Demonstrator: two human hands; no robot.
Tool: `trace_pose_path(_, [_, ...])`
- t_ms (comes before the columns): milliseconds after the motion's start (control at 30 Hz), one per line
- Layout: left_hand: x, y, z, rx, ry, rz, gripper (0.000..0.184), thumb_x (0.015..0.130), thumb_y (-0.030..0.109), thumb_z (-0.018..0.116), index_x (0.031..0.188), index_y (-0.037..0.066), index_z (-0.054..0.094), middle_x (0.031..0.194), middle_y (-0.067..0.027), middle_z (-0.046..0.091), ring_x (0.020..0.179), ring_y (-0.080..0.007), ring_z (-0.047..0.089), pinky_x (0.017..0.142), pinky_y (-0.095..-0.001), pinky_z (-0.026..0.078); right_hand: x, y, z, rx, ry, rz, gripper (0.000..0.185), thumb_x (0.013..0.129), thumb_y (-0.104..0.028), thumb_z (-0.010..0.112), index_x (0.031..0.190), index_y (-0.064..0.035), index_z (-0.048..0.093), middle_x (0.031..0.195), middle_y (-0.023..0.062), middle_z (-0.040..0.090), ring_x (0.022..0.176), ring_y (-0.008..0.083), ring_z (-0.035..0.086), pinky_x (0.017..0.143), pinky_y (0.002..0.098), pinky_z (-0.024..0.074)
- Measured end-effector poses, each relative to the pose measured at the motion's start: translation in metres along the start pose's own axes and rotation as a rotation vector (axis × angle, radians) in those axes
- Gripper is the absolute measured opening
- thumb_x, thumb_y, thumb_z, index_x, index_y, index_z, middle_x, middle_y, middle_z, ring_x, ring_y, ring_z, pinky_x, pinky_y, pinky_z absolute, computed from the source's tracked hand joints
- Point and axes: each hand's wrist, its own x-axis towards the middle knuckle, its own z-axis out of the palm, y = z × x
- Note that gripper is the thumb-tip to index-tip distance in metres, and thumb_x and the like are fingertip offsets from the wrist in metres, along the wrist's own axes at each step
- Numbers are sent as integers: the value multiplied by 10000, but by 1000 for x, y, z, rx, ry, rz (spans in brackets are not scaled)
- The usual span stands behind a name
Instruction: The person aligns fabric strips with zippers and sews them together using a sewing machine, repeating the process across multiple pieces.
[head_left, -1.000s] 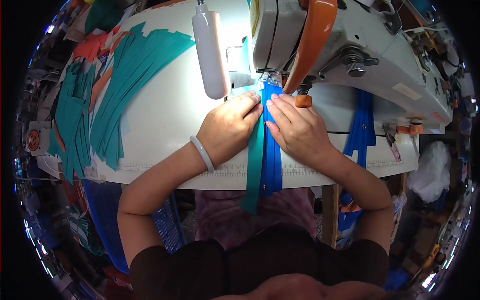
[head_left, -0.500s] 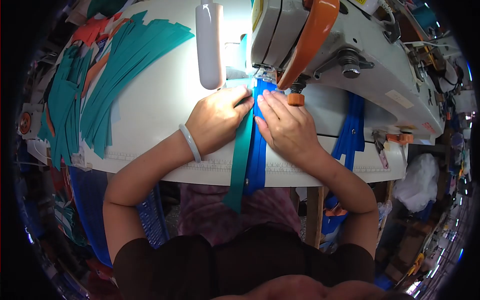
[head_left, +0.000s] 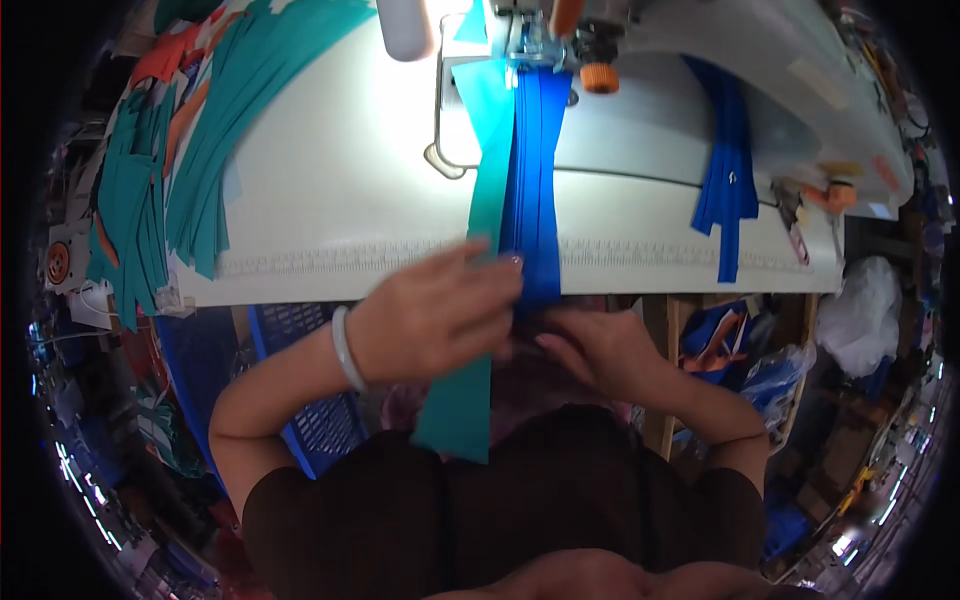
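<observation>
My left hand (head_left: 435, 315), with a pale bangle (head_left: 347, 348) on its wrist, is over the teal fabric strip (head_left: 490, 205); its fingers are smeared by motion, so its grip is unclear. The strip hangs below the table edge. My right hand (head_left: 605, 350) has its fingers curled at the lower end of the blue zipper (head_left: 538, 215), just past the front edge. That end is partly hidden by the fingers. Side by side, strip and zipper run up to the presser foot (head_left: 535, 50) of the sewing machine (head_left: 720, 60).
Bundles of teal strips (head_left: 245, 130) lie at the table's left. Another blue zipper (head_left: 727, 165) with a metal slider lies at the right, near small snips (head_left: 793, 220). A printed ruler (head_left: 350, 255) runs along the front edge. A blue plastic basket (head_left: 320, 400) stands below.
Both hands have moved back from the presser foot toward my body, down to the table's front edge. The view has shifted, so the machine appears higher.
</observation>
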Motion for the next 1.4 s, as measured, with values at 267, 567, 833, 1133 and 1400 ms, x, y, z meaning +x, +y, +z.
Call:
trace_pose_path(267, [-58,46,38,-306,-249,-423,341,900,236,746,1141,3,687,1185,-147,657,905,-296,642,849,-385,537,-10,-12,23,1003,-193,449,79,969,-100,693,925,-35,698,686,-10,628,531,66,486,484,212,354])
trace_pose_path(567, [-31,52,90,-1111,110,-1068,436,927,179,744,1301,-33,669,829,-57,681,630,-120,539,593,-235,442,-31,-9,-1,1119,-122,547,150,982,-116,689,862,-26,685,600,-12,580,460,36,415,447,175,303])
trace_pose_path(833, [-18,74,116,-1267,355,-1153,248,968,113,697,1168,-26,741,745,-26,671,598,-73,526,563,-195,413,-32,-8,-9,1744,-167,541,156,980,-107,691,860,-7,684,570,-5,566,430,27,386,427,168,299])
trace_pose_path(1133, [-39,97,95,-1330,272,-1218,172,989,69,659,1107,-38,722,777,-48,693,600,-75,589,552,-195,451,-31,-25,-18,1243,-87,556,177,983,-123,686,842,-16,685,560,-13,560,441,25,392,435,168,294])
trace_pose_path(1400, [-33,113,81,-1514,344,-1256,166,991,68,659,1100,-48,709,794,-58,704,597,-84,610,541,-180,460,-31,-15,12,959,-87,657,204,971,-134,700,796,-29,687,558,-31,541,458,27,380,453,176,282])
